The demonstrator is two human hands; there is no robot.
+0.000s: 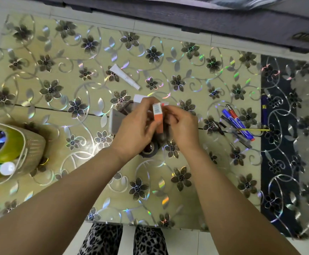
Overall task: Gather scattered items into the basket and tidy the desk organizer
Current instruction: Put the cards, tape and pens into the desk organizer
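Head view looks straight down on a bench (39, 190) covered in a glossy sheet printed with dark flowers and silvery, rainbow-flashing swirls. At the middle of the frame the left hand (131, 131) has its fingers curled round a small orange box (158, 116), a crisp cardboard carton with a white barcode label, while the right hand (182, 126) pinches at its top end, fingers bent close together. Directly beneath the hands stands the desk organizer (118, 118), a brownish, hard-looking piece largely hidden by them; its exact shape I cannot tell. The basket (34, 144) sits at the left edge, ribbed, beige and oval, already holding several things. A white tube (125, 76) lies above the hands, and a loose fan of pens (236, 122), blue, red and black with smooth plastic barrels, lies to the right, next to a dark blue lighter (264, 109). The slick sheet looks slippery, so the round pens could roll off if nudged. The light carton could crush or slip in a two-handed pinch, and dropping it might topple the organizer below.
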